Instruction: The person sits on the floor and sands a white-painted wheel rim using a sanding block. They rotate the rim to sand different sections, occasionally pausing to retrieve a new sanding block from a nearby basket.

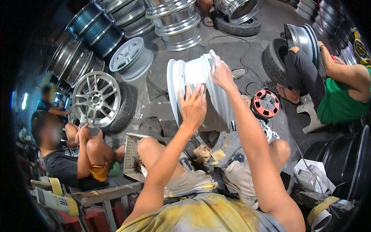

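Straight ahead, a smooth white wheel rim (pixel 195 73) stands on edge, the left hand (pixel 192 106) laid flat along its curved barrel, fingers spread; the right hand (pixel 223 73) touches its lip, grip unclear. Beside the left knee (pixel 147 150), a pale perforated basket (pixel 130 155) shows no discernible contents.

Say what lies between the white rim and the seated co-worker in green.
In the head view, a red and black reel stands between the white rim and the co-worker.
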### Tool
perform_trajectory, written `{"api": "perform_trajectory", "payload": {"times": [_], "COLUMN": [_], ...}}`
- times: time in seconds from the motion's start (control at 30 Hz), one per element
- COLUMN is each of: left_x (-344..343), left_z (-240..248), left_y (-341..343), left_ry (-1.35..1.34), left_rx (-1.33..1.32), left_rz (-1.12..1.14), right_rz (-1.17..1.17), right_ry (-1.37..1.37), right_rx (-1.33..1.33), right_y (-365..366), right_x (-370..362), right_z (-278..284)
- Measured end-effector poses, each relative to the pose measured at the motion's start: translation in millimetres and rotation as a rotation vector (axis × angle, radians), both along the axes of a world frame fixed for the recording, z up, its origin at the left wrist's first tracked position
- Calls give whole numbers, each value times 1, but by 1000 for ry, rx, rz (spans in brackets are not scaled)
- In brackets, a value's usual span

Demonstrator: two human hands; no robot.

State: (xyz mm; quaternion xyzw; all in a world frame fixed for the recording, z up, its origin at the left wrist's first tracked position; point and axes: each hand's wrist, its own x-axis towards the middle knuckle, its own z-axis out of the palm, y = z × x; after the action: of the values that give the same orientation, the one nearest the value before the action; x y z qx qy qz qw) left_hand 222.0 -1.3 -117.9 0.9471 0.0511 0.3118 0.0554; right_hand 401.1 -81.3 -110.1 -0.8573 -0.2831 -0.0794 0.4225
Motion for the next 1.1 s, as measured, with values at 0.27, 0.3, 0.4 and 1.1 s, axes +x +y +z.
{"api": "perform_trajectory", "payload": {"times": [0.27,0.3,0.4,1.1], "left_x": [-6,-21,-39,-33], "left_z": [7,5,12,12], "left_y": [-13,-19,-22,-15], "left_ry": [38,61,98,34], "left_rx": [-36,-39,-65,-107], "left_rz": [1,-10,-25,-14], "right_rz": [9,19,54,58], "right_ry": [26,26,24,-33], "right_rx": [33,41,66,115], "right_y": [-6,-6,-11,-43], "right_x": [-1,-6,-27,-67], "right_z": [5,5,13,21]}}
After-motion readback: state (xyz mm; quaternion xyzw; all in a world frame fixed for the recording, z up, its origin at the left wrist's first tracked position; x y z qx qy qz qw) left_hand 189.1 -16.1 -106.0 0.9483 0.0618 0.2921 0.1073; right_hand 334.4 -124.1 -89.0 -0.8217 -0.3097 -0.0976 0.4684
